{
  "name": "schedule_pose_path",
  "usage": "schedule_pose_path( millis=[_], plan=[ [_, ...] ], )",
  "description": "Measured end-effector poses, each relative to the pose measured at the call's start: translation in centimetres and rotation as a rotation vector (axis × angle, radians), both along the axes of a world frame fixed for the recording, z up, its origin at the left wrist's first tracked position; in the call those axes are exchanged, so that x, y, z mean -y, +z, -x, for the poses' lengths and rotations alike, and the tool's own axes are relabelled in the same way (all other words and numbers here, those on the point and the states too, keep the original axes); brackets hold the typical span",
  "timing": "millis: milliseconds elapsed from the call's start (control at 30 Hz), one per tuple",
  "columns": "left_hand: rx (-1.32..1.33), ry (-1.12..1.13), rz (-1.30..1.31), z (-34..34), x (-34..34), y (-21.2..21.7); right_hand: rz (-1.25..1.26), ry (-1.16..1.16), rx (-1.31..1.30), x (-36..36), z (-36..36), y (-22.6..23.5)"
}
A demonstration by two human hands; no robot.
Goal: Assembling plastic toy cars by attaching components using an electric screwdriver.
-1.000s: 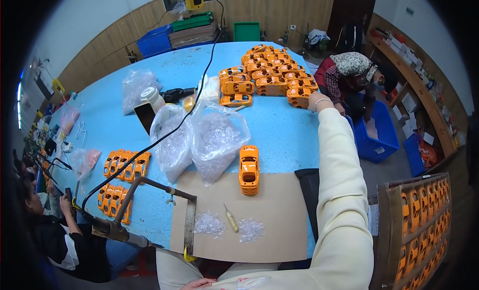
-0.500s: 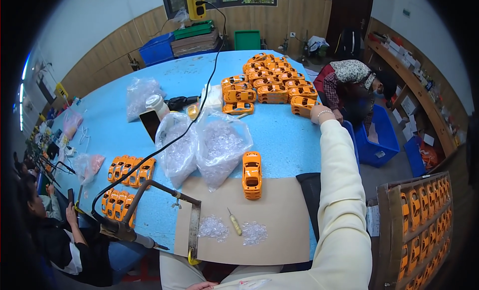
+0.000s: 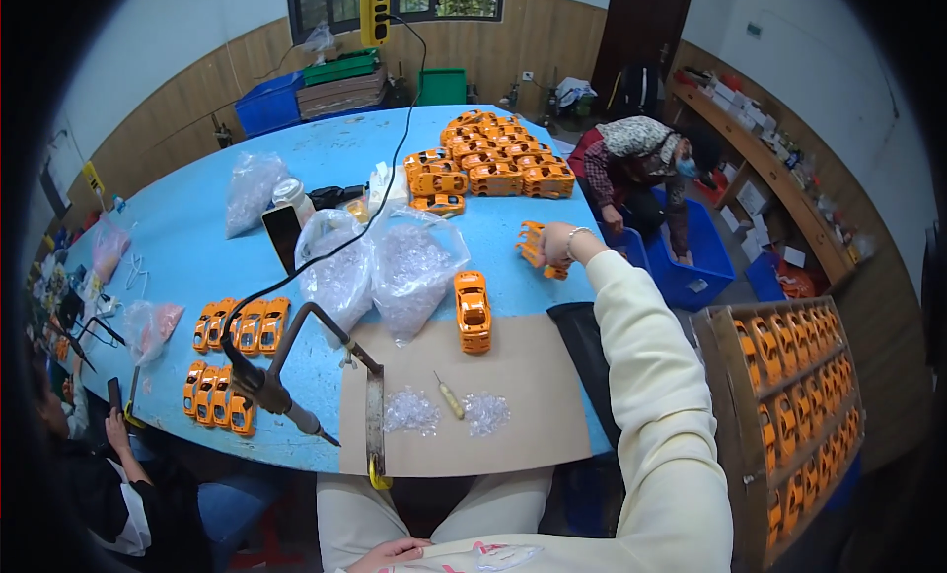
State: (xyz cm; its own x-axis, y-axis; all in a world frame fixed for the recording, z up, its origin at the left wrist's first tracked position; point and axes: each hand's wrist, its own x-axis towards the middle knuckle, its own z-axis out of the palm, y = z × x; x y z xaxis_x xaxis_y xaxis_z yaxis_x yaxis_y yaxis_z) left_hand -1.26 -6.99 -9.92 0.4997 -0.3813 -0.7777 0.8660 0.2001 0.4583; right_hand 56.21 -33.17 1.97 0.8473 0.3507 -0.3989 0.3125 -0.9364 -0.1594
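Observation:
Over the right part of the blue table, my right hand (image 3: pixel 560 244) is closed round a small stack of orange toy car bodies (image 3: pixel 530 242), partly hidden by my fingers. My left hand (image 3: pixel 392 553) lies on my lap at the lower edge, its visible fingers stretched out and holding nothing. One more stack of orange car bodies (image 3: pixel 473 312) stands on the brown board (image 3: pixel 533 376). Nearer to me, a screwdriver-like tool with a yellowish handle (image 3: pixel 451 399) lies between two piles of small clear plastic pieces (image 3: pixel 410 412) (image 3: pixel 487 413).
Two bags of clear parts (image 3: pixel 419 267) stand mid-table beside a phone (image 3: pixel 283 238). Many car bodies (image 3: pixel 493 174) are stacked at the back, others (image 3: pixel 258 326) left. A hanging soldering-iron-like tool (image 3: pixel 296 415) and metal clamp (image 3: pixel 376 415) are near. A co-worker (image 3: pixel 631 164) bends over blue bins (image 3: pixel 695 272).
My right hand has drawn back from the rear stacks toward me, bringing a stack of car bodies with it. The view has shifted, and the co-worker reaches into the bin.

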Motion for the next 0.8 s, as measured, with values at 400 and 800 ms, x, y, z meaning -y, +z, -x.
schedule_pose_path(
  millis=[400,800],
  plan=[
    [0.324,-0.134,0.016,2.7,-2.0,-0.8,-0.064,-0.071,-0.329,-4.4,11.0,-1.6],
    [0.403,-0.187,0.047,4.2,-3.9,-1.2,-0.229,-0.194,-0.402,-5.3,17.0,-2.4]
  ],
)
